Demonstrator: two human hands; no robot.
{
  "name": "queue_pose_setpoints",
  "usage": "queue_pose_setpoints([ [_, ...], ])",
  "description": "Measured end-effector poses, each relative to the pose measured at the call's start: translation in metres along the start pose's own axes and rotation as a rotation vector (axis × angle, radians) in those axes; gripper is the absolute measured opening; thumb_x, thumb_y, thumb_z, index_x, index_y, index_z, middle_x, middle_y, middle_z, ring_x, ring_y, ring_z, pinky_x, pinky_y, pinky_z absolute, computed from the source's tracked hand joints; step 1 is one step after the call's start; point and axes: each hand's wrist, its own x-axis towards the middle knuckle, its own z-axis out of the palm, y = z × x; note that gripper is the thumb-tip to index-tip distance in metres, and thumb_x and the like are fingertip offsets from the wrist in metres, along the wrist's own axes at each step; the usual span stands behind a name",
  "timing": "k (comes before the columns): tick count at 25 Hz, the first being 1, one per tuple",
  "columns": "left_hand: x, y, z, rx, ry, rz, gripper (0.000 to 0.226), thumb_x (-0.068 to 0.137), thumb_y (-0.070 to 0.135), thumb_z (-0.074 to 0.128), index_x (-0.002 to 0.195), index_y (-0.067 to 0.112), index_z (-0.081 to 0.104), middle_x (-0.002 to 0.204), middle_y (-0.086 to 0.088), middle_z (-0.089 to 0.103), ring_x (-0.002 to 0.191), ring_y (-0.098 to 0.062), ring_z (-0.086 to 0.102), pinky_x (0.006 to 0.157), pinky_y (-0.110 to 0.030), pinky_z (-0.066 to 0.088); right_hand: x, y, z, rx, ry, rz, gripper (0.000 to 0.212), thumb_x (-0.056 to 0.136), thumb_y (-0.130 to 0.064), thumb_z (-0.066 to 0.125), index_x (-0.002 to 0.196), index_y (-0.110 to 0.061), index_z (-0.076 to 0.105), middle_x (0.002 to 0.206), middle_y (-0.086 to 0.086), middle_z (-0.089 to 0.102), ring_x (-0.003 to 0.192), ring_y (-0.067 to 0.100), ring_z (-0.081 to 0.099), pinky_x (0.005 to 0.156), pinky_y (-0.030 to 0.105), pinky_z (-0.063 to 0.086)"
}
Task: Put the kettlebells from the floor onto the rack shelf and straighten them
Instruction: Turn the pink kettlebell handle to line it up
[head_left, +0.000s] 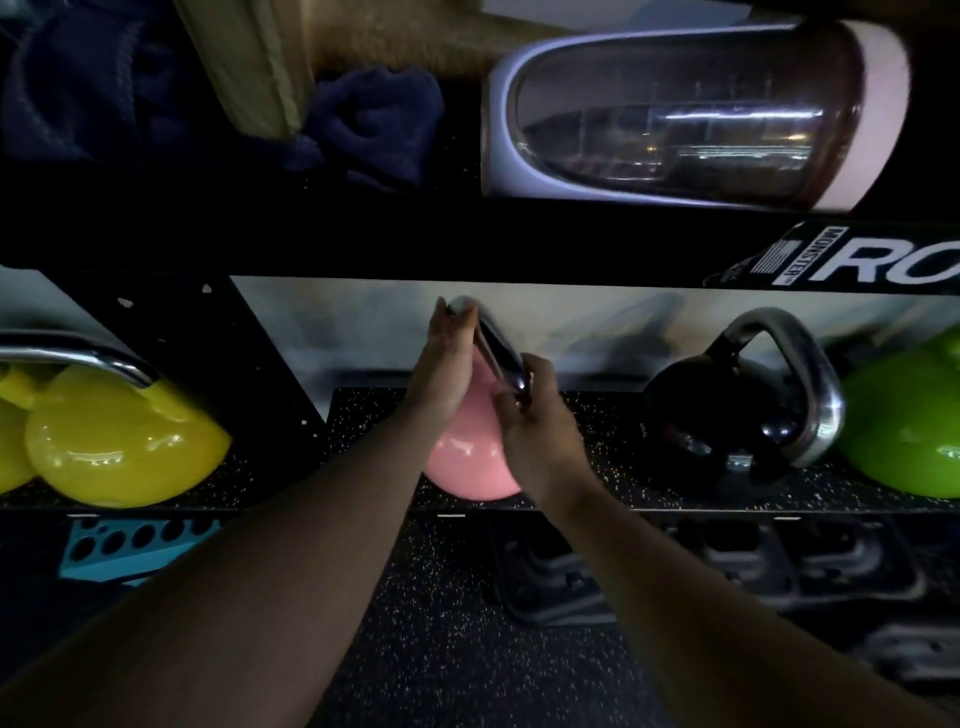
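A pink kettlebell (470, 465) with a chrome handle stands on the speckled black rack shelf (597, 415), near its front edge. My left hand (447, 364) is wrapped around the far end of the handle. My right hand (535, 415) grips the near end of the same handle. Left of it sits a yellow kettlebell (119, 441) with its chrome handle. To the right stand a black kettlebell (727, 415) and, at the frame's edge, a green kettlebell (904, 426).
A black rack beam (467, 244) with white lettering runs just above the shelf. On the upper shelf lie a clear bottle with a pink lid (691, 119) and dark cloth (374, 119). Below the shelf are dark weights (727, 571), a blue perforated block (135, 545) and speckled floor (441, 623).
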Motion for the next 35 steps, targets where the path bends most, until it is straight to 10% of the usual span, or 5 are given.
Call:
queue_pose_setpoints([
  [7,-0.002,-0.003,0.008,-0.115,-0.023,0.052,0.073,0.088,0.069,0.028,0.153,0.035,0.021,0.154,0.006,0.035,0.130,-0.006,0.036,0.102,-0.019,0.024,0.017,0.013,-0.004,0.290,-0.081,0.092,0.041,0.101,-0.049,0.035,0.141,-0.055,0.033,0.139,-0.010,0.055,0.128,0.010,0.049,0.111,0.036,0.037],
  [12,0.011,-0.001,0.000,-0.053,-0.071,0.049,0.059,0.097,0.061,0.023,0.150,0.035,0.030,0.155,0.003,0.037,0.136,-0.014,0.039,0.111,-0.030,0.026,0.016,0.010,0.032,0.447,-0.012,0.096,0.042,0.103,-0.044,0.033,0.144,-0.052,0.033,0.120,-0.039,0.053,0.094,-0.028,0.049,0.073,0.001,0.044],
  [22,0.015,-0.002,-0.005,-0.162,-0.138,0.019,0.060,0.096,0.065,0.025,0.146,0.034,0.038,0.149,-0.001,0.046,0.136,-0.019,0.043,0.115,-0.046,0.030,0.019,0.003,0.044,0.525,-0.011,0.126,0.042,0.103,-0.045,0.029,0.143,-0.057,0.026,0.135,-0.025,0.043,0.096,-0.029,0.047,0.079,-0.004,0.038],
  [26,0.010,-0.005,0.000,-0.195,-0.158,0.032,0.060,0.097,0.063,0.024,0.147,0.032,0.036,0.149,-0.004,0.046,0.133,-0.018,0.046,0.113,-0.044,0.034,0.020,0.007,0.037,0.466,0.000,0.105,0.042,0.103,-0.047,0.029,0.143,-0.058,0.024,0.153,-0.015,0.036,0.136,0.001,0.036,0.113,0.025,0.030],
  [35,0.005,-0.002,0.003,-0.208,-0.110,0.027,0.052,0.103,0.050,0.024,0.148,0.027,0.035,0.141,-0.004,0.051,0.122,-0.015,0.053,0.085,-0.014,0.047,0.023,0.010,0.033,0.408,-0.022,0.101,0.042,0.102,-0.046,0.031,0.141,-0.059,0.027,0.139,-0.032,0.038,0.126,-0.015,0.037,0.080,-0.007,0.032],
])
